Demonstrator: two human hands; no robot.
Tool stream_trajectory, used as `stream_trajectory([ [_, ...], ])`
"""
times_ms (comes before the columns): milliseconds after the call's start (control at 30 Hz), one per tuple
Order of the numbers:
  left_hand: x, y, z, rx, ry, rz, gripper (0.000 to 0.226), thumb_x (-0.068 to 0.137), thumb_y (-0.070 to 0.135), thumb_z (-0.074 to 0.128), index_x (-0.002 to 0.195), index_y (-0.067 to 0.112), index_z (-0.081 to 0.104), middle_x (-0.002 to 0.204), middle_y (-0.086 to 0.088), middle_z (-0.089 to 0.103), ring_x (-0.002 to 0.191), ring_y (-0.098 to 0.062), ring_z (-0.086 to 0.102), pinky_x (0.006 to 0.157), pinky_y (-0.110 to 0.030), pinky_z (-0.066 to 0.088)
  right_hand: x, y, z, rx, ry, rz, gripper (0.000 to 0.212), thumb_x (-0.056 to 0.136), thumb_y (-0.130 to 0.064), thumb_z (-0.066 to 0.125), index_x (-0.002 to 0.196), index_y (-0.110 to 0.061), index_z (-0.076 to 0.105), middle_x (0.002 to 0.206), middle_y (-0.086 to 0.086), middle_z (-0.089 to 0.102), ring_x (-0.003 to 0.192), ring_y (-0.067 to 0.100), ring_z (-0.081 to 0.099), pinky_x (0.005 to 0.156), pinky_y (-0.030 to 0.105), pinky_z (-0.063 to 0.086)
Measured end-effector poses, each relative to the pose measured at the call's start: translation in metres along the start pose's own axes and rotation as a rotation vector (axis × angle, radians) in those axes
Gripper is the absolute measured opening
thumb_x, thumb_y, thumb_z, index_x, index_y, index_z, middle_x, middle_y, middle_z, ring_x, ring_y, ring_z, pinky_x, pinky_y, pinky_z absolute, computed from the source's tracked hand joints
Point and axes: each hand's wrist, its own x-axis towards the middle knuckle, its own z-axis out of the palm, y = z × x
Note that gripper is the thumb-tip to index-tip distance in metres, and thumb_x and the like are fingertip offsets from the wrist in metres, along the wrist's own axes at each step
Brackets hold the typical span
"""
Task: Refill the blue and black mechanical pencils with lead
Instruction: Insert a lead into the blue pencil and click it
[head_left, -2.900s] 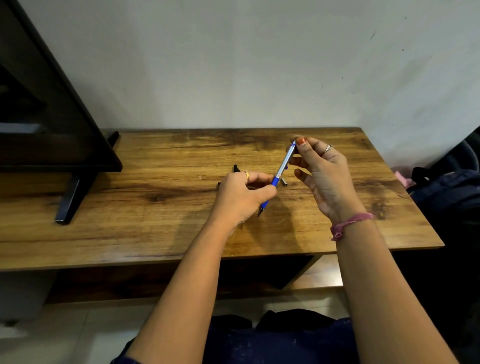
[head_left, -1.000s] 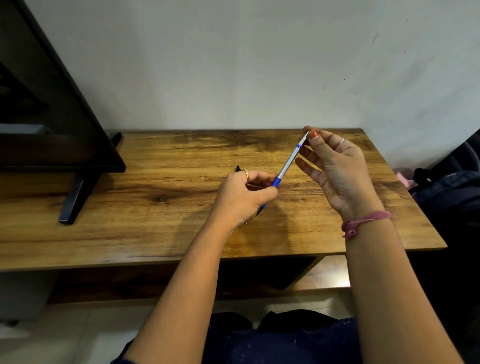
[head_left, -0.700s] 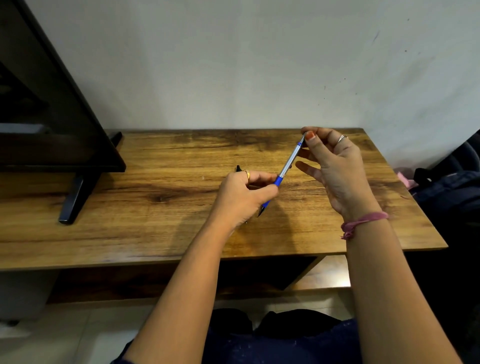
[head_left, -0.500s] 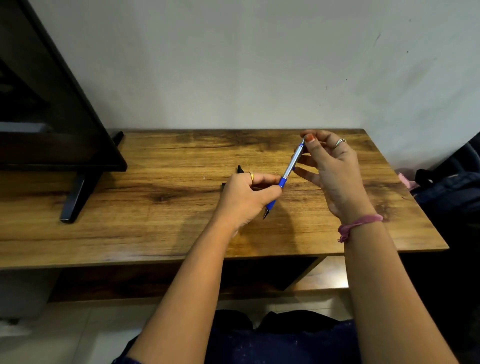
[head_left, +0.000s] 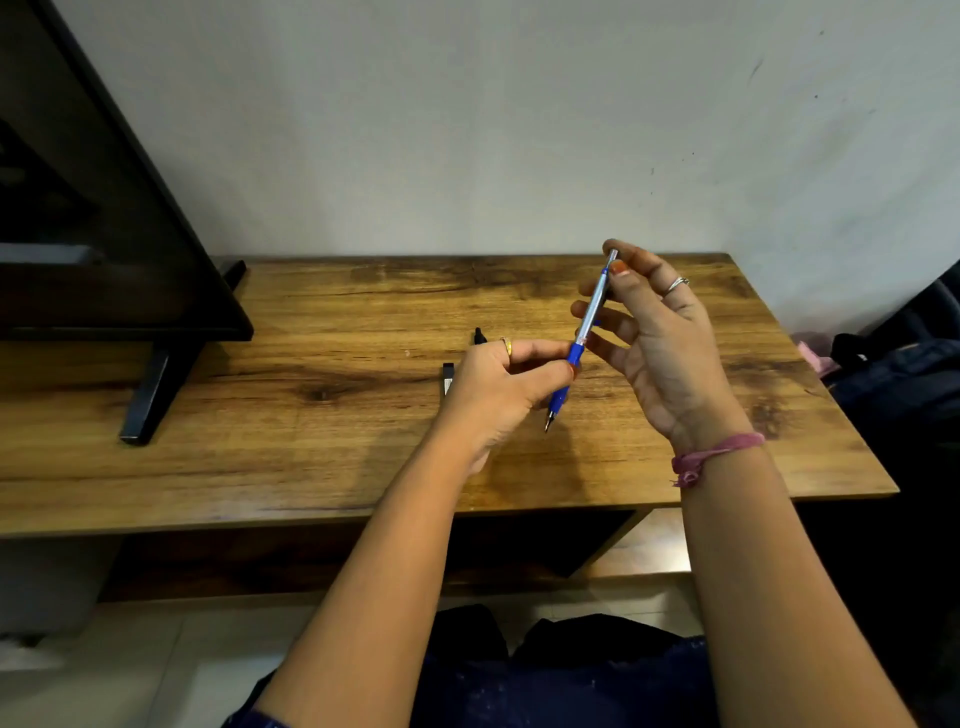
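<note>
The blue mechanical pencil (head_left: 587, 325) is held tilted above the wooden table (head_left: 311, 415), tip pointing down toward me. My left hand (head_left: 498, 389) grips its blue grip section. My right hand (head_left: 660, 338) pinches the silver top end between thumb and forefinger. The black mechanical pencil (head_left: 479, 336) lies on the table behind my left hand, mostly hidden by it. A small black lead case (head_left: 448, 378) pokes out to the left of my left hand.
A black TV screen (head_left: 93, 234) on a stand foot (head_left: 150, 395) occupies the table's left side. A white wall runs behind the table. A dark bag (head_left: 904, 384) sits off the table's right edge.
My right hand has stayed pinched on the pencil's top end, shifting slightly up and down. The left hand keeps its grip, and the pencil stands a bit steeper now.
</note>
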Motion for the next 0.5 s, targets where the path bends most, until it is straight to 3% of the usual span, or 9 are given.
stream_trajectory([
  [133,0.001,0.002,0.001,-0.061,0.034,0.006,0.016,0.083,0.011,0.068,0.089,0.024,0.076,0.086,0.000,0.075,0.083,-0.014,0.069,0.080,-0.031,0.057,-0.003,0.004,-0.003,-0.048,-0.096,0.093,0.022,0.094,-0.021,0.056,0.116,-0.017,0.062,0.101,0.004,0.074,0.091,0.019,0.068,0.075,0.032,0.057],
  [267,0.000,0.002,0.005,-0.090,0.046,0.023,0.018,0.085,0.011,0.066,0.091,0.024,0.075,0.088,-0.001,0.075,0.087,-0.016,0.069,0.082,-0.030,0.056,-0.006,0.003,-0.004,-0.164,-0.227,0.063,0.023,0.096,-0.021,0.051,0.109,-0.011,0.067,0.103,0.006,0.073,0.096,0.015,0.069,0.077,0.025,0.055],
  [400,-0.002,0.006,0.005,-0.131,0.063,0.061,0.013,0.085,0.011,0.068,0.089,0.022,0.075,0.088,-0.002,0.075,0.085,-0.015,0.069,0.083,-0.030,0.056,-0.007,0.002,-0.001,-0.002,-0.189,0.010,0.021,0.100,-0.017,0.044,0.104,-0.012,0.064,0.090,0.003,0.074,0.092,0.017,0.069,0.080,0.029,0.055],
  [500,-0.001,0.009,-0.006,-0.154,0.179,0.064,0.009,0.087,0.015,0.066,0.086,0.020,0.073,0.089,-0.001,0.075,0.084,-0.014,0.068,0.083,-0.031,0.056,-0.007,0.001,0.004,0.211,-0.104,-0.014,0.019,0.101,-0.020,0.042,0.100,-0.014,0.060,0.076,-0.002,0.061,0.078,0.014,0.061,0.081,0.033,0.054],
])
